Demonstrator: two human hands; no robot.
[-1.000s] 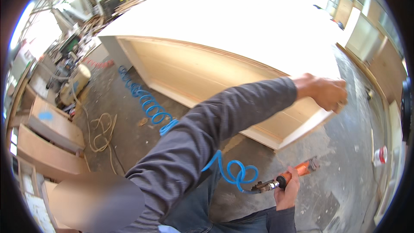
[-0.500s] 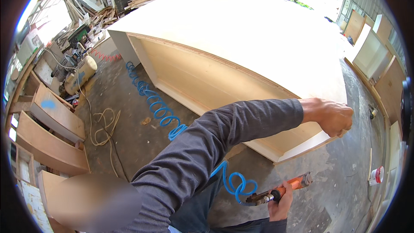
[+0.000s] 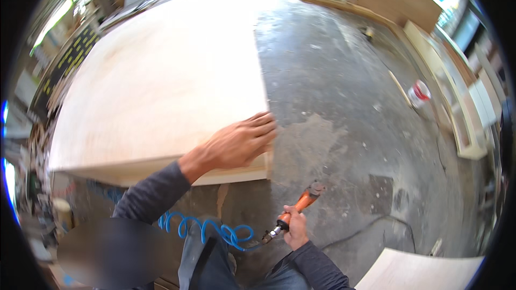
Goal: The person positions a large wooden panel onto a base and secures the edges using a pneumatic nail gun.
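Observation:
A large pale wooden cabinet (image 3: 156, 91) lies on the floor in front of me, its broad panel on top and an open side facing me. At its near right corner, my left hand (image 3: 239, 142) rests on the panel with its fingers bent over the right edge, slightly smeared by motion; the fingertips are partly hidden. My right hand (image 3: 295, 229) grips an orange air nailer (image 3: 305, 200) by its body, held low above the floor and apart from the cabinet. A coiled blue air hose (image 3: 215, 231) runs from the nailer's metal fitting to the left, past my legs.
Grey concrete floor (image 3: 322, 91) stretches right of the cabinet. A white and red can (image 3: 418, 94) stands near the right wall, close to a long wooden frame (image 3: 446, 86). A dark cable (image 3: 371, 228) crosses the floor, and a pale board (image 3: 414, 271) lies at lower right.
My view has swung to the right and closer to the cabinet's end. My left hand has stayed near the cabinet's corner, its fingers now along the edge. The nailer remains in my right hand.

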